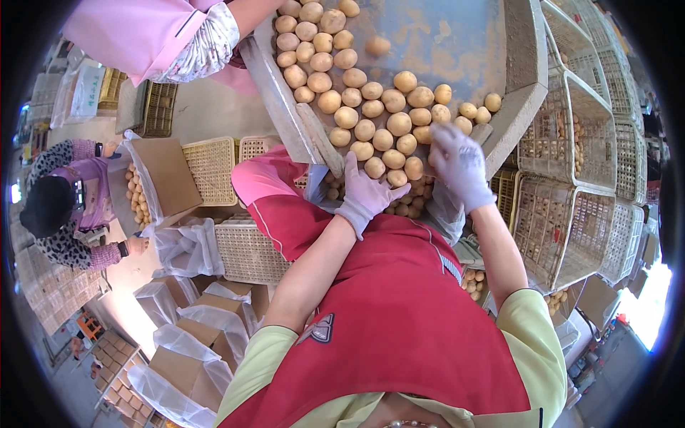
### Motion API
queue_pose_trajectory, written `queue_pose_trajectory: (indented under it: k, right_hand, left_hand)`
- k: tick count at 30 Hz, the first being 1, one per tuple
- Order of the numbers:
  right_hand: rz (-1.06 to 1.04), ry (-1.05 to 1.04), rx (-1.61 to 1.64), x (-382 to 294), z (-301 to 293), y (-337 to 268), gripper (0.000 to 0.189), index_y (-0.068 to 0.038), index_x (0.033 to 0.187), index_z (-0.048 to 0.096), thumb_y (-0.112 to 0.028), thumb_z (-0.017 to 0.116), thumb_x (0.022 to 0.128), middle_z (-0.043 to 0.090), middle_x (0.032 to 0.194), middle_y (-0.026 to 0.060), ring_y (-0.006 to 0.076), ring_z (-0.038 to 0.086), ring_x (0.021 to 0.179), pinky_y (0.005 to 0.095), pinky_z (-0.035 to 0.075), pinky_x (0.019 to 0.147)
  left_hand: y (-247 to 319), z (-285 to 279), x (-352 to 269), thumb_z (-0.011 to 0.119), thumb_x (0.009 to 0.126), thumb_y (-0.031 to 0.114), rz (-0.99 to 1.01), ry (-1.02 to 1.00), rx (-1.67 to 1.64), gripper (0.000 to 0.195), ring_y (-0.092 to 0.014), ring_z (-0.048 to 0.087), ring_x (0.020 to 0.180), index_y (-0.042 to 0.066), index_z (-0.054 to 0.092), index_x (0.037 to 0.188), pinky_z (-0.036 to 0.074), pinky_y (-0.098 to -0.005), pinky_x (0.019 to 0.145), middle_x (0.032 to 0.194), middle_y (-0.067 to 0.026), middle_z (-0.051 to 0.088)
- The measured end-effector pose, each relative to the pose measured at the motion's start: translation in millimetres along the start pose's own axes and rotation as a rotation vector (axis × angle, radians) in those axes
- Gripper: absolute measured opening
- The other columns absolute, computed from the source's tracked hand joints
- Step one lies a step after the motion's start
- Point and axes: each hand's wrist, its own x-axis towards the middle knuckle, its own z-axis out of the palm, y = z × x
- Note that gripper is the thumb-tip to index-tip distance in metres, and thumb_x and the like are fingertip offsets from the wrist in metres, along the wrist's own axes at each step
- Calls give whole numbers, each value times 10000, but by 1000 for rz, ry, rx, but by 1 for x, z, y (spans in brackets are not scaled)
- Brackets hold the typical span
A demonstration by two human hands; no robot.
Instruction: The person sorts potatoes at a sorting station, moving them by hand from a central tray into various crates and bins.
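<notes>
My left hand (370, 191), in a pale knitted glove, is at the narrow mouth of a metal sorting chute (449, 48). Its fingers are spread, palm toward the lowest potatoes (397, 177), and no potato is plainly gripped. To the right, my right hand (461, 163), gloved too and slightly blurred, reaches over the potatoes near the chute's right wall; whether its curled fingers hold one is hard to tell. Many loose potatoes (398, 123) cover the lower and left parts of the chute. Beneath the mouth, more potatoes (411, 206) lie in a container with a plastic liner (448, 211).
Another person's arm (251, 18) reaches in at the chute's upper left. Stacked plastic crates (567, 125) stand on the right. At left, a co-worker (69, 198) bends beside a lined carton (167, 174) of potatoes. Lined cardboard boxes (187, 369) sit at lower left.
</notes>
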Motion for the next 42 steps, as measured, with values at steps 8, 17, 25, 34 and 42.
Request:
queue_pose_trajectory:
  k: [8,17,25,34,42]
  right_hand:
    - [251,-5,257,54,1,23,483,-111,1303,503,-282,604,862,629,1092,167,308,632,921,404,513,822]
    - [531,-162,1908,16,0,9,496,-35,1186,571,-477,467,987,666,894,111,153,604,600,320,572,700]
    - [446,178,1762,15,-4,-19,472,-40,1349,460,-356,501,1000,613,1192,154,220,630,1012,366,494,930]
    - [-209,87,89,-9,26,-15,412,-95,1254,576,-204,598,858,620,1118,160,333,618,936,458,485,800]
    - [-223,-155,205,-26,27,-51,317,-159,1118,623,-248,646,815,590,927,115,314,625,836,438,506,698]
  left_hand:
    - [0,9,0,440,868,681,-26,60,-46,788,-365,310,1401,198,306,1475,279,-713,1054,1524,-80,312]
    - [-1,10,0,452,851,700,-31,37,-12,801,-402,357,1364,203,320,1466,322,-711,1027,1502,-97,339]
    - [-3,7,2,413,807,786,-24,42,64,866,-349,340,1379,234,327,1469,298,-680,1039,1506,-72,335]
    - [-6,14,-2,351,859,750,31,11,61,863,-424,362,1359,184,235,1501,269,-693,1059,1518,-128,319]
    - [3,2,0,329,841,787,-81,43,-63,930,-344,371,1357,122,272,1488,306,-523,1104,1491,-145,354]
